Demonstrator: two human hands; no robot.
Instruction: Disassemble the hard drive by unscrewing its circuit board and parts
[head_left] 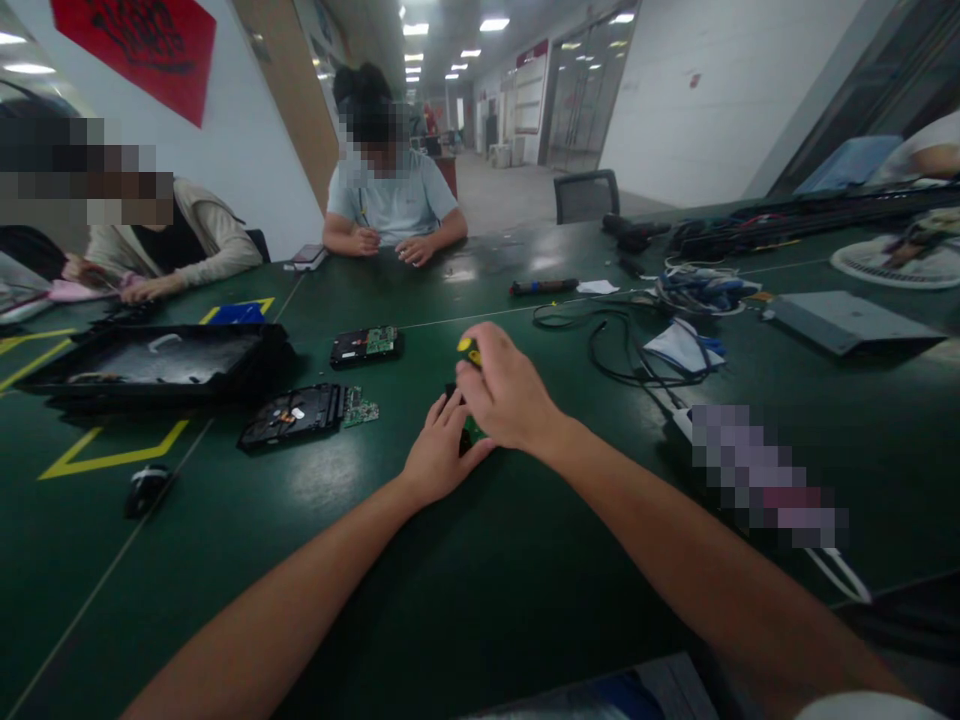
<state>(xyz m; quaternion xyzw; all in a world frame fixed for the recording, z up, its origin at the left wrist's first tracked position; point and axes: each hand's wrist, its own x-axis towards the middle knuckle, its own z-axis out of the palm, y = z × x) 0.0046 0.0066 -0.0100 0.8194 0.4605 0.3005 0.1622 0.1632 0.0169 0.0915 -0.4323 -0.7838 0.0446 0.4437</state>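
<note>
My right hand (506,395) is closed around a small yellow-and-black screwdriver (470,350), whose top shows between thumb and fingers; its lower part is hidden. Directly below, my left hand (442,448) presses on a small dark part with a green circuit board (471,432), which both hands mostly cover. The two hands touch or nearly touch each other. To the left lie an opened black drive casing (289,415) with a loose green board (361,408) at its end, and another drive (366,345) farther back.
A black tray (172,362) and a computer mouse (148,488) are at the left. Cables (622,350), a white cloth (684,348), a grey metal box (847,322) and a power strip (757,470) lie right. Two people sit across the green table (337,610).
</note>
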